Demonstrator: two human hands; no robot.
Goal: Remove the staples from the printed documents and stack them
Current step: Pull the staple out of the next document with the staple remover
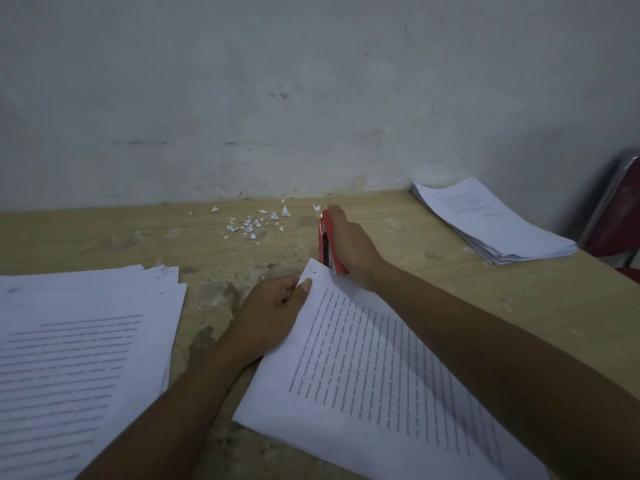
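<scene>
As the left hand (273,306) pinches the printed document (363,358) by its far corner to steady it on the near table (450,289), the right hand (349,244), fingers clamped round a red stapler (325,247), sets its tail there, apparently to pry out a staple.

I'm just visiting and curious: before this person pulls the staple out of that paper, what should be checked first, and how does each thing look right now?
1. Is the document steady? The left hand pinches its top corner, thumb on top. Ok.
2. Is the tool in hand? The right hand grips the red stapler, whose near end sits at that corner. Ok.
3. Is the tool hooked under the staple? Too small to see. Cannot tell.
4. Is there somewhere to stack? The left pile lies close by, and the far pile sits at the right. Ok.
5. Is the table clean? Paper scraps lie scattered near the wall. Not ok.
</scene>
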